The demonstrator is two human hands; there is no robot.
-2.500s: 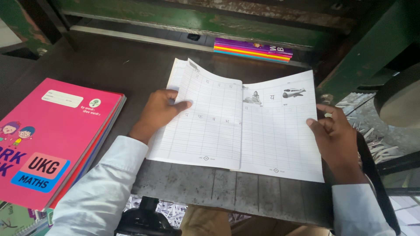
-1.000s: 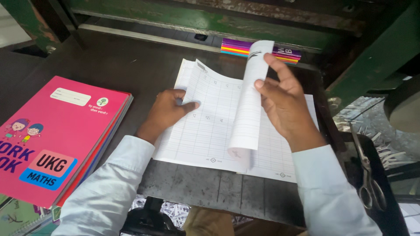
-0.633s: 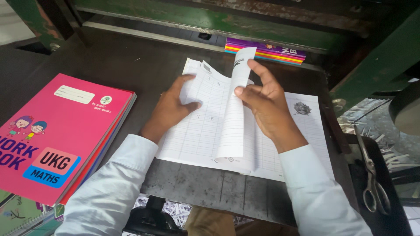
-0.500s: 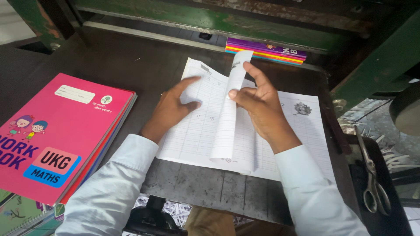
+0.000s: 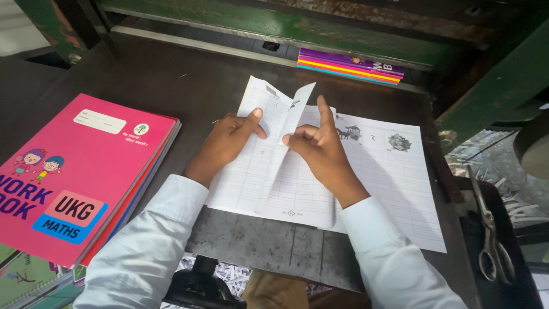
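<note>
1. Head view: my left hand (image 5: pixel 229 143) lies flat with fingers loosely spread on the left page of an open ruled booklet (image 5: pixel 394 189), thumb stretched toward the middle fold, pressing the paper down and gripping nothing.
2. My right hand (image 5: pixel 320 150) is partly curled, forefinger pointing up; it pinches a leaf (image 5: pixel 297 111) that stands upright between my two hands, near the fold.
3. The booklet lies open on the dark metal table (image 5: pixel 171 86), directly under both hands, its right page with small pictures stretching out to the right of my right hand.
4. Left of my left hand, well apart, sits a stack of pink workbooks (image 5: pixel 80 171).
5. Beyond my fingers, against the green machine frame (image 5: pixel 274 26), lies a striped stack of books (image 5: pixel 349 66).
6. Far right of my right hand, scissors (image 5: pixel 492 237) rest on a dark tray.
</note>
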